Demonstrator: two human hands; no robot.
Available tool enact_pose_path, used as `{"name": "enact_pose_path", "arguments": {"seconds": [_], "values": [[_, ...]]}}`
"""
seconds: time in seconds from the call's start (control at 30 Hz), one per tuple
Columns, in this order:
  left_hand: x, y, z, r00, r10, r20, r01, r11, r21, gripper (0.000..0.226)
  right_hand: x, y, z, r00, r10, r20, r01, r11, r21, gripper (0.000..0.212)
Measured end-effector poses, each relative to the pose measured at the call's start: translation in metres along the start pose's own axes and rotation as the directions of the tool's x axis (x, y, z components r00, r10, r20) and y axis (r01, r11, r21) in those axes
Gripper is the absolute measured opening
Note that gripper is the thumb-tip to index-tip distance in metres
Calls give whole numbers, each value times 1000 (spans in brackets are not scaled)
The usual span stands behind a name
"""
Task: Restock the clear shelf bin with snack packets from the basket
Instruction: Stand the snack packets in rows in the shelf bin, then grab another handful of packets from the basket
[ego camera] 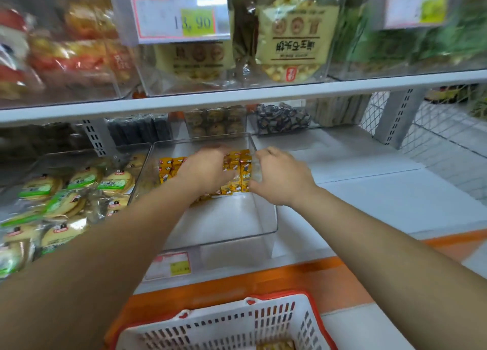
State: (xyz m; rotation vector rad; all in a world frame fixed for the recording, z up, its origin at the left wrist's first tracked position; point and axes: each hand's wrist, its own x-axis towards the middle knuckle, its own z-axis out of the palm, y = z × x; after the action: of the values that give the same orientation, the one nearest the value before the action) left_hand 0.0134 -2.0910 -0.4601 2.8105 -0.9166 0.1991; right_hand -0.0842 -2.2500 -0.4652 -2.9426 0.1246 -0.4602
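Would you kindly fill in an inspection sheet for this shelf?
Surface: white shelf board, orange front edge.
Job's things: clear plastic shelf bin, front part unfilled; yellow snack packets stacked at its back; white slotted basket with red rim below.
Clutter: green-labelled round biscuit packs, left of the bin.
Grippers: left hand on the packets, fingers blurred; right hand holds the bin's right wall.
Cables: nothing seen.
Surroundings: upper shelf of bagged snacks.

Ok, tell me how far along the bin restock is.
Done: yellow packets fill the back of the clear bin. In hand: the left hand is down on those packets, the right hand against the bin's right wall; grips unclear. Left: the bin's front half is bare, and the basket holds what look like more packets.
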Motion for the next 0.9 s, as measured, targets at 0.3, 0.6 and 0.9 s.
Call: {"name": "enact_pose_path", "arguments": {"seconds": [0.3, 0.6, 0.9], "values": [[-210, 1, -28, 977, 127, 169, -70, 949, -306, 10, -90, -44, -25, 985, -172, -27, 174, 982, 80, 31], [-282, -9, 128, 776, 4, 631, 102, 986, -133, 30, -203, -22, 103, 853, -131, 506, 56, 986, 160, 16], [-310, -21, 269, 719, -219, 659, 475, 847, -237, 42, -253, 14, 266, 716, 118, 688, -417, 862, 287, 18]]}}
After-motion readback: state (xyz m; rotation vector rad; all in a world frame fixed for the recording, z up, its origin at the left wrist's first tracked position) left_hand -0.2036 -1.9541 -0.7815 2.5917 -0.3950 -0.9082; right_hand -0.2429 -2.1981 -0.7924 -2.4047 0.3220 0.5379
